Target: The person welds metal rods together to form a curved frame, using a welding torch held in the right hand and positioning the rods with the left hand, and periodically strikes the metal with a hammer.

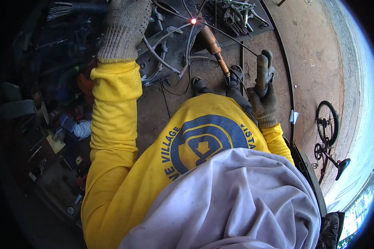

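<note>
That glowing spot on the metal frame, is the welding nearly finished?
Done: several curved rods already sit in the frame. In hand: the right hand grips the electrode holder, its rod glowing at a joint, while the left hand steadies the frame. How many joints remain cannot be told.

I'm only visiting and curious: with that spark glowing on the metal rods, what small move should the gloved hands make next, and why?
Probably ease the right hand and its electrode holder slightly along the joint: the spark already glows at the bent rods, which the left hand steadies.
</note>
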The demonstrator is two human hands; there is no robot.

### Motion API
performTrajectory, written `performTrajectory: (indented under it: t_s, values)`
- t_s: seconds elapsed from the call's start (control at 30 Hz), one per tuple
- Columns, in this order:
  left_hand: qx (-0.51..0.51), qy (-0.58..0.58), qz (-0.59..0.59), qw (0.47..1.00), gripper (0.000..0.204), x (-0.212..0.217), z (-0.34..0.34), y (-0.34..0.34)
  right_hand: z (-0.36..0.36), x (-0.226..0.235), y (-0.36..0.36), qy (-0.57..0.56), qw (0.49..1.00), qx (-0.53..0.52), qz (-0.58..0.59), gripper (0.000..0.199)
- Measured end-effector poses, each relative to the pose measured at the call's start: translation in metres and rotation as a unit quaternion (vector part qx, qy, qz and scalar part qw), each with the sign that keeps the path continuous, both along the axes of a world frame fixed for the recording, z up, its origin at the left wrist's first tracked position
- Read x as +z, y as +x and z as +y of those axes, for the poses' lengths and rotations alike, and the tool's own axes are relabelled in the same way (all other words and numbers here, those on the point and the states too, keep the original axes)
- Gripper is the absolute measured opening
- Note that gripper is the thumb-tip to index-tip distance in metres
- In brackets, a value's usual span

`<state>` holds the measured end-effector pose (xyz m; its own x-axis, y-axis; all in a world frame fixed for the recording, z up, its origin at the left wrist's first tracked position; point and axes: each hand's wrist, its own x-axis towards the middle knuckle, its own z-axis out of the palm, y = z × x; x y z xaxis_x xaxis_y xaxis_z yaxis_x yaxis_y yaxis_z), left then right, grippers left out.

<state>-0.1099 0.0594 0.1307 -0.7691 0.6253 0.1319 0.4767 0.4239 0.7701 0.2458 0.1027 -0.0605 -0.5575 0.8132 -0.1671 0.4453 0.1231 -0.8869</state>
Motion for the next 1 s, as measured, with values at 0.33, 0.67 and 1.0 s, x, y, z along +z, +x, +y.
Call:
performTrajectory:
  t_s: [0.33,0.67,1.0]
  values:
    - [-0.012,0.108,-0.207,0.972,0.023,-0.002,0.010,0.003,-0.003,-0.007,0.005,-0.021,0.998,-0.003,0.055,0.040]
    - [-0.012,0.120,-0.109,0.987,0.023,-0.013,0.004,0.001,-0.004,-0.006,0.004,0.084,0.994,0.014,0.062,0.038]
    - [-0.022,0.106,-0.168,0.980,0.023,-0.012,0.002,-0.011,-0.006,-0.018,0.013,-0.067,0.996,-0.049,0.036,0.037]
